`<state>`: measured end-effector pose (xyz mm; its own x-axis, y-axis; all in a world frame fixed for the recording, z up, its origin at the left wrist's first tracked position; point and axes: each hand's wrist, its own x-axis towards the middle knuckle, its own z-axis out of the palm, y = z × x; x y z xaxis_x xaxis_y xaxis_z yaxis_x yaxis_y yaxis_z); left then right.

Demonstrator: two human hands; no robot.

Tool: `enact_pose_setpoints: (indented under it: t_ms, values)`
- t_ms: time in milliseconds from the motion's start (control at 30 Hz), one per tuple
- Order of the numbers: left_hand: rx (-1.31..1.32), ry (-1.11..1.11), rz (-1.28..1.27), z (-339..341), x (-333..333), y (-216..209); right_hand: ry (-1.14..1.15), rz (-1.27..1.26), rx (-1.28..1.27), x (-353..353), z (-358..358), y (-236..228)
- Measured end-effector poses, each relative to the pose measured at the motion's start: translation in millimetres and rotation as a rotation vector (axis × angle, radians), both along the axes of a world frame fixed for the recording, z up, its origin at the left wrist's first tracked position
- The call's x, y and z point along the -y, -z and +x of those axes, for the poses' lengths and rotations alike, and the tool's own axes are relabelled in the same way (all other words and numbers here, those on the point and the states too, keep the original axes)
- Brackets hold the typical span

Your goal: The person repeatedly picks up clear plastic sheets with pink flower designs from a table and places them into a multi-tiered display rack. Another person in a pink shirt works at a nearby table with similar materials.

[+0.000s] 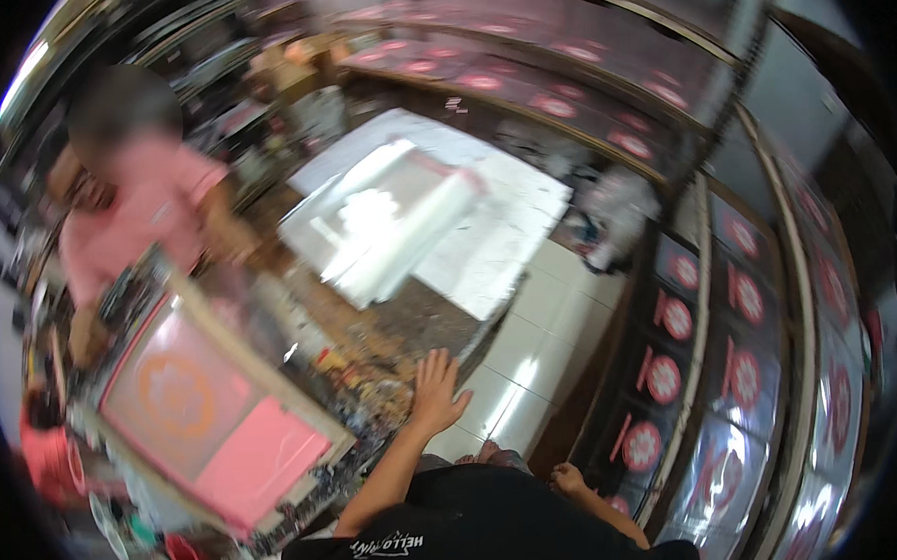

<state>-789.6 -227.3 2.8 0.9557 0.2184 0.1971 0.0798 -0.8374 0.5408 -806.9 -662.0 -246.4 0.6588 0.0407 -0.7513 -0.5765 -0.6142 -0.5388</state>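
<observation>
My left hand lies spread on the near corner of the paint-stained worktable, holding nothing. Low at my right side hangs my right hand, its fingers curled in, with no object visible in them; it is nearest the drying rack. To the left of my left hand, a screen-printing frame is tilted, with pink ink across its near end and an orange round flower design on the mesh. Farther off on the table, a stack of clear plastic sheets lies on a white board.
A co-worker in a pink shirt stands behind the screen frame, one hand at its edge. Racks of printed sheets line my right; more shelves run along the back. A red tub sits lower left. Tiled floor separates table and rack.
</observation>
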Motion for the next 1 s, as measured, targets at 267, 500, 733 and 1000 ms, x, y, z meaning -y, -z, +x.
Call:
enact_pose_setpoints:
  t_ms: [267, 500, 733, 1000]
  values:
    - [0.379, -0.276, 0.175, 31.4, -23.2, -98.6, -0.157, -0.041, 0.115, -38.3, 91.5, -74.2]
    - [0.089, -0.312, 0.741, 135.2, -86.4, -101.5, -0.21, 0.06, 0.221, -50.7, 138.0, -21.1]
    - [0.011, -0.148, 0.791, 181.3, -127.8, -54.5, 0.014, 0.207, 0.018, -67.8, 102.6, -82.8]
    - [0.189, 0.139, 0.637, 110.7, 11.2, -115.5, 0.099, 1.243, -0.024, -167.3, 180.6, -297.7]
